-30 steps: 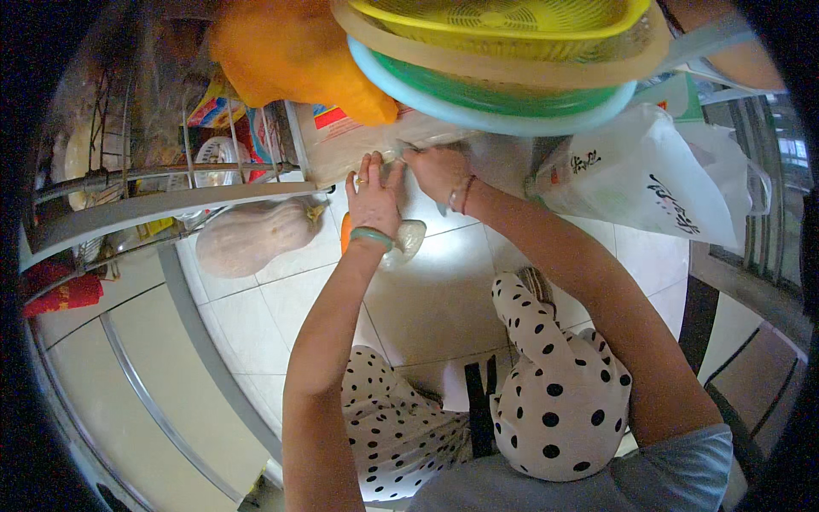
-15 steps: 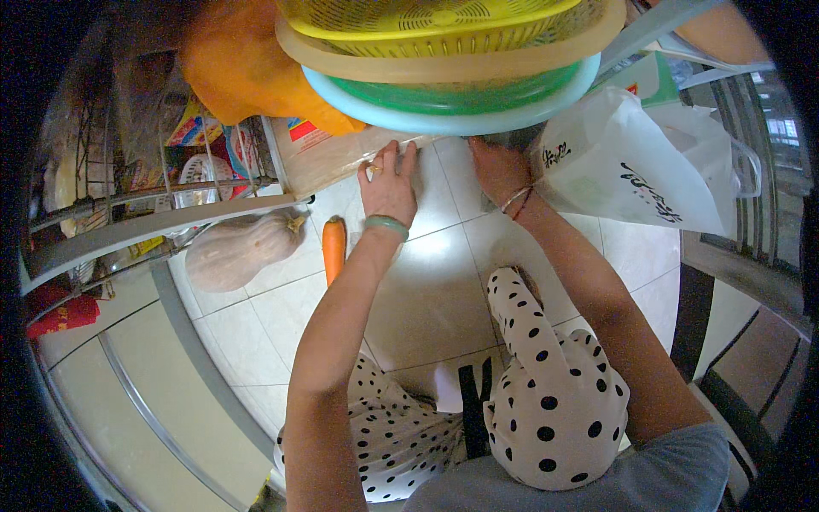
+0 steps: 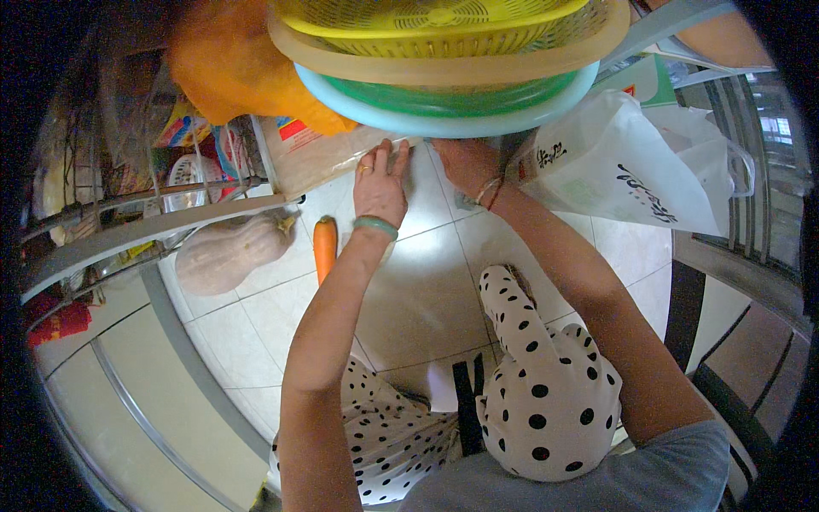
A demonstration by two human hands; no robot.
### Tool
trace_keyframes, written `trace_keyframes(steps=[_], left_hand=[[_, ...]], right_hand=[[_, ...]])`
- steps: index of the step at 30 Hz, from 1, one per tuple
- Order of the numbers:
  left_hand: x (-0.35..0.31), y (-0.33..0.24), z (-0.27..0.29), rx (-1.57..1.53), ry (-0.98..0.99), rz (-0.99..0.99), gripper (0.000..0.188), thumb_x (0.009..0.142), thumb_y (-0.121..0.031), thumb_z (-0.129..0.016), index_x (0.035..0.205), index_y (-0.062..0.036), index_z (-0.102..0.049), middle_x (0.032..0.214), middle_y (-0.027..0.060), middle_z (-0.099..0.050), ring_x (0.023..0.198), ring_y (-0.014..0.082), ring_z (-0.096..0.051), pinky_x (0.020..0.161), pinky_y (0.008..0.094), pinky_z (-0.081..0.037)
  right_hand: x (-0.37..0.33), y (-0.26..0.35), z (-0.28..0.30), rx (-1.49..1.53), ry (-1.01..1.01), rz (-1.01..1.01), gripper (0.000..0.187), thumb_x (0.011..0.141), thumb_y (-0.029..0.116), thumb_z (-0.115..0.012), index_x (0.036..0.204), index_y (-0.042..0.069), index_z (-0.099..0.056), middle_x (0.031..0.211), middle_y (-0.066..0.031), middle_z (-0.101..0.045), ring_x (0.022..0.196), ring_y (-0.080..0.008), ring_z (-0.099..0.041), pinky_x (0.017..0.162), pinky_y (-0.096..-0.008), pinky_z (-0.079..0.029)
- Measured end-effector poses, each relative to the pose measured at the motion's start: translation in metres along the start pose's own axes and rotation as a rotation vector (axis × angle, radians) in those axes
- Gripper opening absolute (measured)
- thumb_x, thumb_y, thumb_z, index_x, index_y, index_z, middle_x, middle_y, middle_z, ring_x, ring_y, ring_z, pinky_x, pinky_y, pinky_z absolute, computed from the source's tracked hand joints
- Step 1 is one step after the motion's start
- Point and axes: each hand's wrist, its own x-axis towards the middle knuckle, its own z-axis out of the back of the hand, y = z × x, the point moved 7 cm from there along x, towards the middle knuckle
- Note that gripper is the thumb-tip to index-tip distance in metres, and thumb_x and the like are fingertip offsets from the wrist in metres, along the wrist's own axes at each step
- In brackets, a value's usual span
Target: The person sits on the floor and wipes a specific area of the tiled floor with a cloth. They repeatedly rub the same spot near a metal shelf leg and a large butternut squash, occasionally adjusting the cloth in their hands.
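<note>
My left hand, with a green bangle at the wrist, has its fingers stretched out. Their tips reach the edge of a flat tan box that looks wrapped in clear plastic. My right hand extends beneath the light blue rim of a stack of basins, which hides its fingers; what they touch cannot be seen. A carrot lies on the floor just left of my left forearm. Further left rests a butternut squash, its stem toward the carrot.
A yellow colander tops the basins overhead. An orange cloth or bag hangs left of them. At right stands a white plastic bag, close to my right wrist. A wire rack with packages borders the left side.
My right hand has shifted slightly left and further under the basins. My left hand stays at the box's edge. The whole view has moved a little.
</note>
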Motion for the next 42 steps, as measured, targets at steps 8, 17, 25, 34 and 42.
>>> trace_keyframes(steps=[8,17,25,34,42], left_hand=[[-0.002,0.009,0.003,-0.018,0.019,-0.086,0.058,0.071,-0.003,-0.052,0.128,-0.0074,-0.045,0.130,0.0157,-0.042,0.114,0.0307,-0.042,0.101,0.0385,-0.032],[0.004,-0.004,-0.003,0.047,0.044,-0.038,0.061,0.069,-0.004,-0.056,0.129,-0.0118,-0.045,0.126,0.0160,-0.043,0.110,0.0315,-0.043,0.098,0.0384,-0.034],[0.002,-0.003,0.000,-0.040,-0.011,-0.033,0.055,0.066,-0.003,-0.057,0.121,-0.0094,-0.052,0.126,0.0176,-0.043,0.111,0.0345,-0.044,0.094,0.0408,-0.037],[-0.060,0.032,-0.028,-1.585,-0.087,0.844,0.032,0.091,-0.026,-0.052,0.116,-0.0052,-0.050,0.096,0.0063,-0.060,0.083,0.0134,-0.055,0.075,0.0243,-0.045],[-0.085,0.047,0.004,-1.679,-0.103,0.844,0.023,0.085,-0.015,-0.061,0.104,-0.0018,-0.063,0.089,0.0029,-0.065,0.081,0.0110,-0.059,0.074,0.0249,-0.048]], right_hand=[[-0.024,-0.004,0.010,0.169,0.108,-0.207,0.014,0.085,0.015,-0.047,0.093,0.007,-0.055,0.072,-0.0210,-0.059,0.069,-0.0370,-0.060,0.063,-0.0473,-0.048],[-0.021,-0.032,0.008,0.087,0.116,-0.187,0.022,0.083,0.011,-0.045,0.101,0.006,-0.056,0.089,-0.0188,-0.062,0.077,-0.0346,-0.062,0.065,-0.0486,-0.050],[0.011,0.001,-0.030,0.165,0.193,-0.129,0.017,0.087,0.017,-0.048,0.091,0.003,-0.057,0.087,-0.0198,-0.059,0.082,-0.0325,-0.059,0.071,-0.0420,-0.047],[-0.012,0.043,-0.039,1.538,0.580,-0.602,0.032,0.092,0.040,-0.045,0.105,0.013,-0.056,0.083,0.0030,-0.057,0.075,-0.0099,-0.056,0.062,-0.0280,-0.048],[0.011,0.050,0.013,1.509,0.573,-0.674,0.040,0.092,0.040,-0.044,0.121,0.012,-0.044,0.101,-0.0111,-0.062,0.075,-0.0171,-0.065,0.054,-0.0285,-0.052]])
